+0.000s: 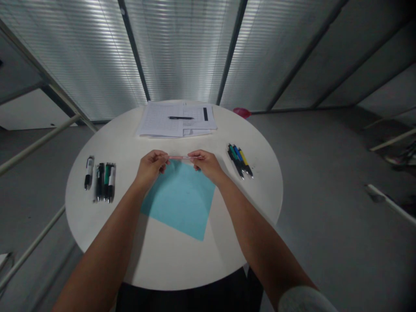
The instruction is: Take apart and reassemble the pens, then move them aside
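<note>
A slim pinkish pen (176,157) is stretched level between my two hands, over the far edge of a light blue sheet of paper (182,197). My left hand (153,164) pinches its left end between thumb and fingers. At the other end, where the pen looks pale or clear, my right hand (205,163) pinches it too. The blue sheet lies at a slant on the white round table (162,264). Whether the pen is in one piece or two is too small to make out.
Several pens (105,182) lie in a row at the left, with a separate white and black pen (89,172) beside them. More pens (239,160) lie at the right. Behind my hands is a stack of printed papers (160,121) with a black pen (181,118) on top.
</note>
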A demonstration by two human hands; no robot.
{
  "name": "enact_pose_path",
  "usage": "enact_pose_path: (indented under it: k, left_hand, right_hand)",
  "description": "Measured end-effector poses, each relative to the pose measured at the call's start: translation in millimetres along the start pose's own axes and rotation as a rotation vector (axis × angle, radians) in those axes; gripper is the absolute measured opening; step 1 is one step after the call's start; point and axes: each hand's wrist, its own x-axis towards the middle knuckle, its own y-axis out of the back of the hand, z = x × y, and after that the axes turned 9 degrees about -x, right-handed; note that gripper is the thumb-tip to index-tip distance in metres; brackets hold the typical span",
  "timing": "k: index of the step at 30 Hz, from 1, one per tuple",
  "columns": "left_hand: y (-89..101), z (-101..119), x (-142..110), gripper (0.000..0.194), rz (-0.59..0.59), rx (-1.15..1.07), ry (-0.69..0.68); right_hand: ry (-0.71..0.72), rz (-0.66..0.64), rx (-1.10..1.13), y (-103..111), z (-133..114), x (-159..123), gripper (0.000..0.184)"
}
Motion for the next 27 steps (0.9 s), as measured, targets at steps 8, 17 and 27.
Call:
enact_pose_path:
  k: [8, 17, 27]
  left_hand:
    - [-1.5, 4.0, -2.5, 0.02, 0.003, -0.06, 0.023]
    - [-4.2, 6.1, -2.5, 0.018, 0.017, -0.168, 0.057]
    - [-2.9, 7.6, -0.9, 0.014, 0.045, -0.226, 0.057]
  right_hand:
    - [0.004, 0.001, 0.036, 0.1, -2.6, -0.8, 0.03]
    - [-0.012, -0.054, 0.103, 1.4, -6.3, -3.3, 0.027]
    - [0.0, -0.072, 0.03, 0.3, -6.0, -4.5, 0.03]
